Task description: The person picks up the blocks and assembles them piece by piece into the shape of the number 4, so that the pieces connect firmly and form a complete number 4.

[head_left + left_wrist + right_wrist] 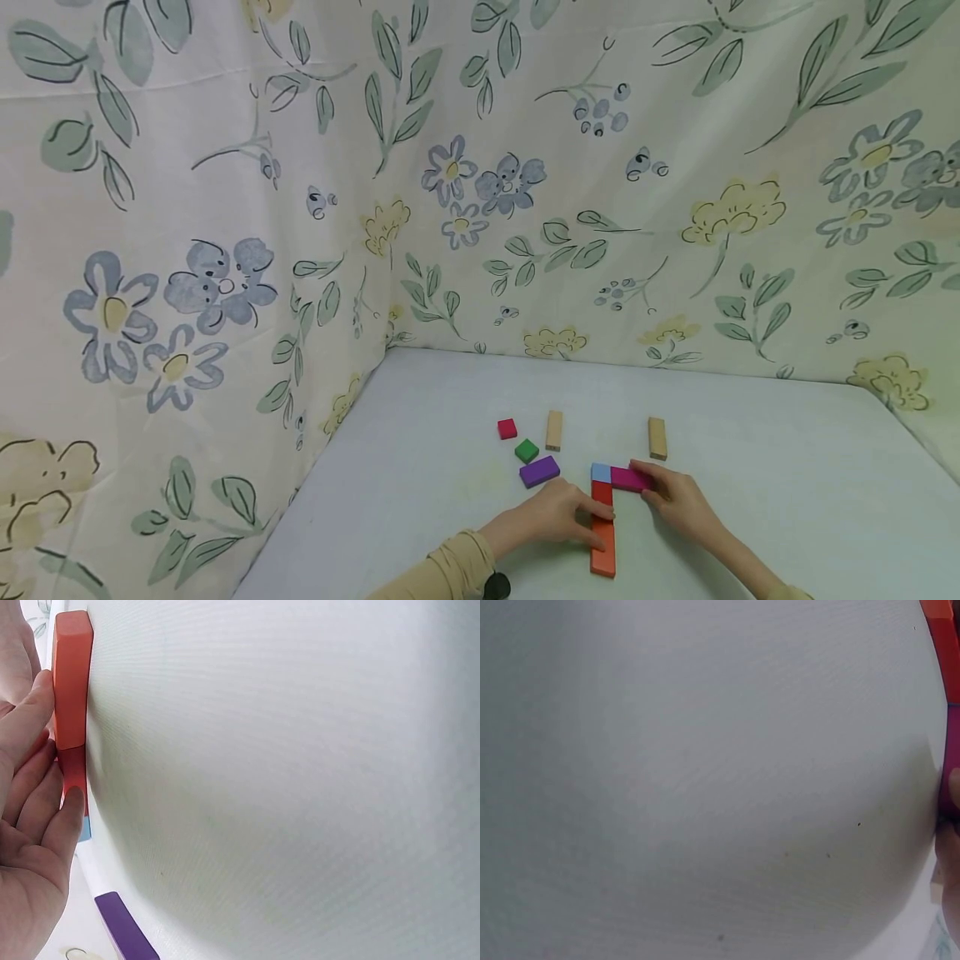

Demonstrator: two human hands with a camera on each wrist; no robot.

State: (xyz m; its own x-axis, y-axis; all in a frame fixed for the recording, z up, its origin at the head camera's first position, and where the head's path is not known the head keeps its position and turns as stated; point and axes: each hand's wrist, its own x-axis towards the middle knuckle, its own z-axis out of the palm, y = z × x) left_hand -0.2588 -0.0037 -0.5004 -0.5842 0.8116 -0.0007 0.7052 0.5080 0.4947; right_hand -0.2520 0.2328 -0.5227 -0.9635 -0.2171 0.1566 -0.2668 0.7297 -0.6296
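An orange block (603,562), a red block (602,492) and a light blue block (601,472) form a straight column on the white table. My left hand (551,515) lies across the column, gripping the red block, its thumb at the orange one. In the left wrist view a fingertip (73,801) rests against the red block (75,769). Between thumb and fingers my right hand (678,498) pinches a magenta block (627,478), laid sideways with its left end right at the light blue block. The right wrist view catches only part of the magenta block (952,739) and the hand.
Left of the column lie a purple block (540,472), a green block (527,451), a small crimson block (507,429) and a plain wooden block (554,431). Another wooden block (657,438) lies beyond the right hand. Floral cloth (525,275) hangs around the table (420,433).
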